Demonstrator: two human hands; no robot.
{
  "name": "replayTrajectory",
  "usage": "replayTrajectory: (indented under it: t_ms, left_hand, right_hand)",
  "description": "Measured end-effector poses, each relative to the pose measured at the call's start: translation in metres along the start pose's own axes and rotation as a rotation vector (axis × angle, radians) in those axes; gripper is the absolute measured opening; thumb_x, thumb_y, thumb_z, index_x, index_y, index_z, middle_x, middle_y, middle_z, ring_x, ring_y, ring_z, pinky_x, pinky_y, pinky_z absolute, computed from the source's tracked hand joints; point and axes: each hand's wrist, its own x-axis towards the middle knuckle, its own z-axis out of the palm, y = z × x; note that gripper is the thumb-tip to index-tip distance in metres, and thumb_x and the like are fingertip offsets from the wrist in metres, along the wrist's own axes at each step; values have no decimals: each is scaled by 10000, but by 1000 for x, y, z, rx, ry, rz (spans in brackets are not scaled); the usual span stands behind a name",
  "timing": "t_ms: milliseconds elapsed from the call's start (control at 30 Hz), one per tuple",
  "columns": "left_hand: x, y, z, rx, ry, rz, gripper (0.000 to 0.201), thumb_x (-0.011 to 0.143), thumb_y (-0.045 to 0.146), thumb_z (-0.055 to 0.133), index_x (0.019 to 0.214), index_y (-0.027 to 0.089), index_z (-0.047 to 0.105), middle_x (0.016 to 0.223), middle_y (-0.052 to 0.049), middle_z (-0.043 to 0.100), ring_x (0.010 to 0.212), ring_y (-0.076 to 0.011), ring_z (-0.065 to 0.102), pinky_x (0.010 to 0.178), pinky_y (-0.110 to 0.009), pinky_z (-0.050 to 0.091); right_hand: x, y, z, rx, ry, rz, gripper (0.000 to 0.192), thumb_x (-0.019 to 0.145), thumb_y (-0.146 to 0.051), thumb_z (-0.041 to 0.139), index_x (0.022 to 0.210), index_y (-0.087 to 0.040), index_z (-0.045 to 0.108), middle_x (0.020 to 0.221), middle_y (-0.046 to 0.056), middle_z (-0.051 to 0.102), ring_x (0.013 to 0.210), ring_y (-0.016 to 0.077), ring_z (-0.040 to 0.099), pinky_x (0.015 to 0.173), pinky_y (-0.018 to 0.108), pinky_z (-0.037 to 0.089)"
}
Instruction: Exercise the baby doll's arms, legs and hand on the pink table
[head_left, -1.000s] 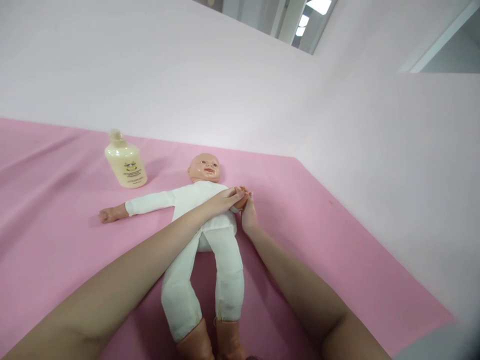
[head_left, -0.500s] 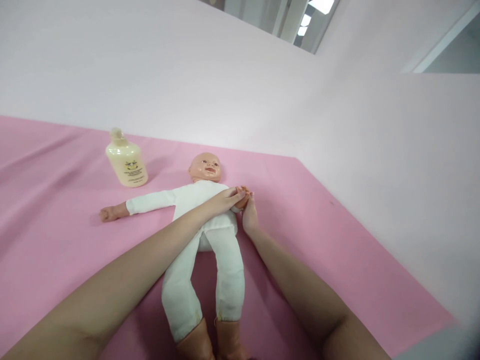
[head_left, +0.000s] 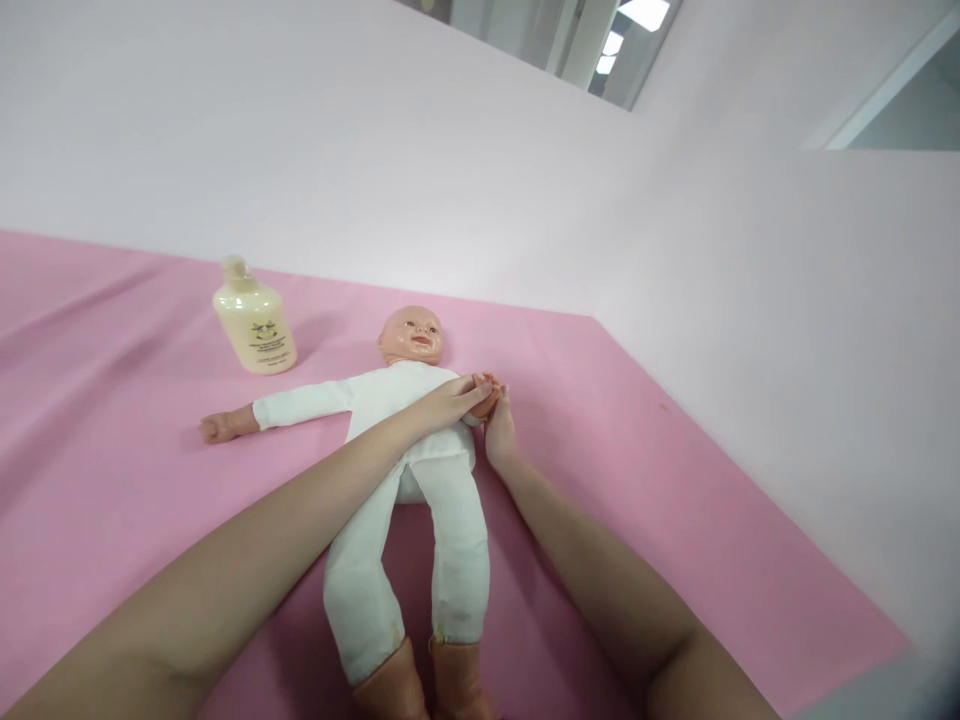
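Observation:
A baby doll (head_left: 410, 385) with a cloth body in white and a plastic head lies on its back on the pink cloth (head_left: 592, 440). Its head points away from me, its feet toward me. My left hand (head_left: 455, 397) reaches across the doll's chest, closed on the doll's small hand (head_left: 486, 400) at the right. From the outer side, my right hand (head_left: 500, 425) cups that same doll hand, with its fingers partly hidden behind it. The doll's other arm (head_left: 304, 402) stretches out to the left, untouched.
Left of the doll's head stands a pale yellow lotion bottle (head_left: 256, 325) with a dark printed label. White walls (head_left: 315, 150) rise behind the cloth and on the right. A window (head_left: 555, 45) is set high in the back wall.

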Motion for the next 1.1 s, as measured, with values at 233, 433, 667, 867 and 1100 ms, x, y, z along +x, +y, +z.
replayTrajectory:
  t_ms: [233, 433, 667, 867, 1100]
  left_hand:
    - [1, 0, 0, -10, -7, 0, 573, 819, 684, 485, 986, 149, 605, 1023, -92, 669, 1009, -250, 594, 942, -394, 441]
    - [1, -1, 0, -14, -9, -1, 581, 816, 688, 485, 984, 145, 600, 1031, -93, 666, 1003, -245, 600, 940, -384, 445]
    - [0, 2, 1, 3, -9, 6, 574, 835, 676, 468, 1001, 142, 597, 1061, -102, 663, 1032, -250, 591, 955, -393, 441]
    - [1, -1, 0, -25, -18, 3, 572, 829, 675, 482, 1001, 140, 589, 1041, -98, 660, 1016, -245, 594, 953, -396, 440]
    - [0, 3, 2, -23, -3, 1, 580, 818, 693, 479, 983, 148, 588, 1033, -96, 664, 1017, -248, 597, 947, -386, 443]
  right_hand:
    - [0, -2, 2, -1, -5, 11, 535, 893, -612, 355, 1093, -247, 691, 1223, 18, 688, 1290, 176, 524, 1192, 385, 285]
    - [-2, -4, 3, 3, 11, 3, 538, 874, -633, 379, 1078, -250, 698, 1222, 10, 688, 1289, 180, 527, 1190, 379, 290]
    - [-1, -4, 3, -4, 7, 11, 523, 897, -601, 356, 1089, -248, 692, 1225, 17, 686, 1296, 176, 519, 1195, 387, 279]
    - [0, -4, 3, 1, 6, 19, 534, 888, -610, 364, 1089, -237, 688, 1220, 20, 688, 1301, 176, 513, 1199, 388, 267]
    - [1, -1, 1, 2, 17, 26, 513, 897, -598, 357, 1077, -251, 690, 1217, 16, 691, 1284, 173, 531, 1191, 391, 280]
